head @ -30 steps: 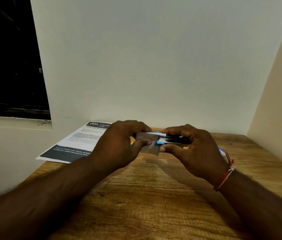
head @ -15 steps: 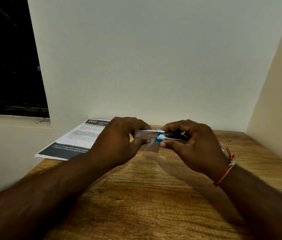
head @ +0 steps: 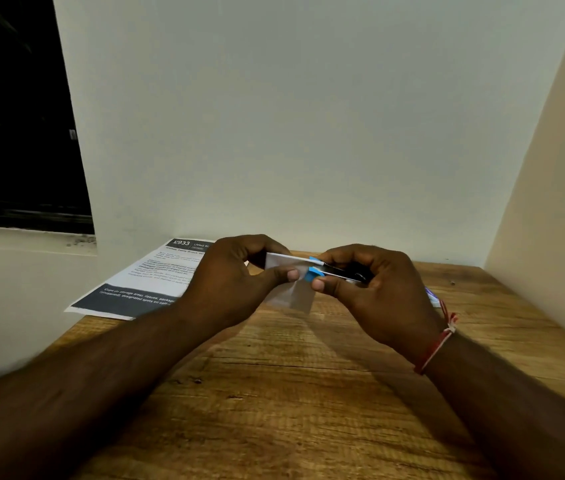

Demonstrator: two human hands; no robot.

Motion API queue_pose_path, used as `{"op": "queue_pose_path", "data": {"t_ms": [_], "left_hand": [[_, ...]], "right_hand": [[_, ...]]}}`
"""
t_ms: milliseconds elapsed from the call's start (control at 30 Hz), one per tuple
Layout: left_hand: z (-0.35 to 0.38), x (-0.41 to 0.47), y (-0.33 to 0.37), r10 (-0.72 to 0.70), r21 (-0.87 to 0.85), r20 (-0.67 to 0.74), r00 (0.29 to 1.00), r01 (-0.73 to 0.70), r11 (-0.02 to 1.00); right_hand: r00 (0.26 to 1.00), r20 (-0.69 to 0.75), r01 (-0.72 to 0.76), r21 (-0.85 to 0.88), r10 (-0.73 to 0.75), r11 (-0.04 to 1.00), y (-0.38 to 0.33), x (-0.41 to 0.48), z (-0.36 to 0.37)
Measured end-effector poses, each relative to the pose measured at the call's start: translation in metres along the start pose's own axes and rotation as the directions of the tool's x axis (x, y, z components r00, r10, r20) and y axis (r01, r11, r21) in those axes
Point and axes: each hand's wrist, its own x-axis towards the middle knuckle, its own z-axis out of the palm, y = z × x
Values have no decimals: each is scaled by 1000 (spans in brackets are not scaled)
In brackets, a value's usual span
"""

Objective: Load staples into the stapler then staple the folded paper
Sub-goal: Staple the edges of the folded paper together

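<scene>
A small black stapler (head: 338,270) with blue tips is gripped in my right hand (head: 374,292), held above the wooden table (head: 274,393). My left hand (head: 236,282) pinches a folded white paper (head: 286,263), whose right edge sits between the stapler's blue jaws. A lower flap of the paper hangs down below my left thumb. Most of the stapler's body is hidden inside my right fingers.
A printed sheet (head: 142,278) with dark bands lies at the table's back left, partly over the edge. A small white and purple item (head: 433,296) peeks out behind my right wrist. Walls close in behind and on the right; a dark window (head: 14,116) is at left.
Both hands with the paper and stapler have lifted slightly and stayed together. The paper's edge remains between the stapler jaws.
</scene>
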Motion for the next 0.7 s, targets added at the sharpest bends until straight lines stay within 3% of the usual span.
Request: {"op": "queue_pose_path", "data": {"t_ms": [200,433,700], "left_hand": [[-2,2,-1,-9,-11,5,1000,9,1000],[-2,2,1,-22,4,7,1000,22,1000],[-2,1,2,-51,-27,18,999,51,998]], "right_hand": [[994,101,-44,29,41,999,-1,-4,1],[988,110,-99,-57,105,993,3,-2,1],[986,111,-124,-41,128,991,3,-2,2]]}}
